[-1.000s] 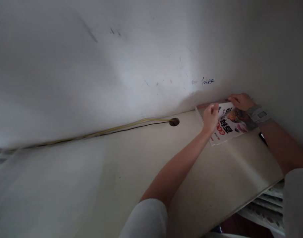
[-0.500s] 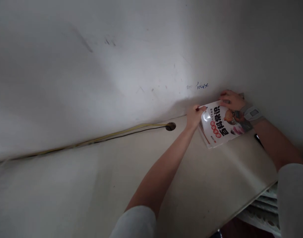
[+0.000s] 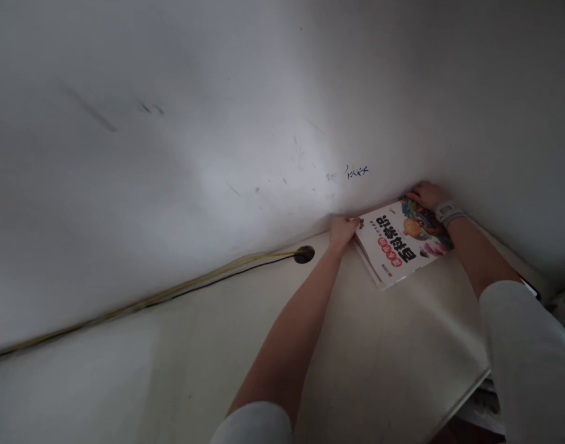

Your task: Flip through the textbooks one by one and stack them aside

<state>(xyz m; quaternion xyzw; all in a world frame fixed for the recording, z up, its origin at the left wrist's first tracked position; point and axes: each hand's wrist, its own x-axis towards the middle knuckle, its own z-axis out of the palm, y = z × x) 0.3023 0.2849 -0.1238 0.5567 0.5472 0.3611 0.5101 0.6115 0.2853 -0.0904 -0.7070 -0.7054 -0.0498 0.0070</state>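
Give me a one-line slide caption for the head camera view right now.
Left hand and right hand at the far corners of a printed book by the wall, cables entering a round hole.

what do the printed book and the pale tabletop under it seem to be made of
Book: likely paper, with a smooth, perhaps coated finish, judging by the crisp colour printing. Tabletop: possibly laminate or painted board, since it looks flat with a soft sheen; its core is unclear.

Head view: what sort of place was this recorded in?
Probably a desk in the corner of a room, perhaps a home or study: a pale tabletop against a marked wall, a round hole with cables entering it, and a book.
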